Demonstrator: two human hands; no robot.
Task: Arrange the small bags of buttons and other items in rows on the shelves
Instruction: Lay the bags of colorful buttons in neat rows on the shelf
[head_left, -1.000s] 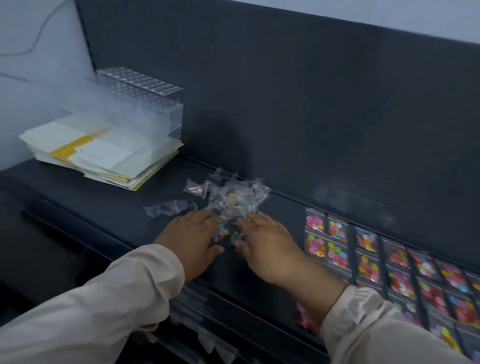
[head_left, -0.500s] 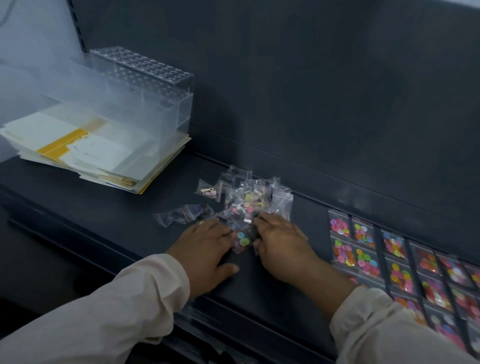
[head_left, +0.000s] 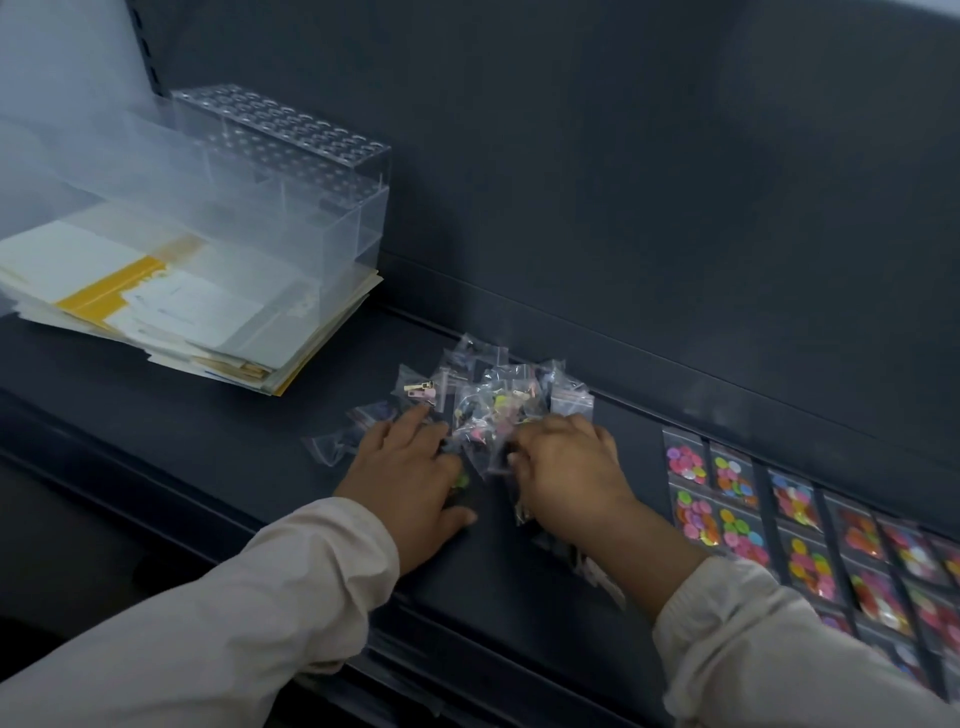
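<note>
Near the back edge of the dark shelf (head_left: 208, 441), about midway along it, one loose pile of small clear bags (head_left: 498, 400) is lying in a heap, and we are working at it with our two hands. The bags are overlapping too much for us to count them. We are laying our left hand (head_left: 410, 478) flat against the pile's left side, fingers stretched out and relaxed, thumb spread toward the front edge, gripping nothing. We are pressing our right hand (head_left: 566, 473) into the pile's right side with its fingers bent down among the bags; whether it is pinching one, we cannot tell.

One bag holding zipper pulls (head_left: 421, 389) is sitting at the pile's left rim, just beyond our left fingertips, and one stray clear bag (head_left: 332, 447) is lying just left of that hand.

Toward the shelf's right end, rows of button bags (head_left: 737, 514) are lying flat side by side. Four are showing clearly at the block's left end, two by two; farther right, blur is stopping our count.

At the left end, one stack of papers (head_left: 156, 312) is carrying one clear box with a holed top (head_left: 291, 171).
</note>
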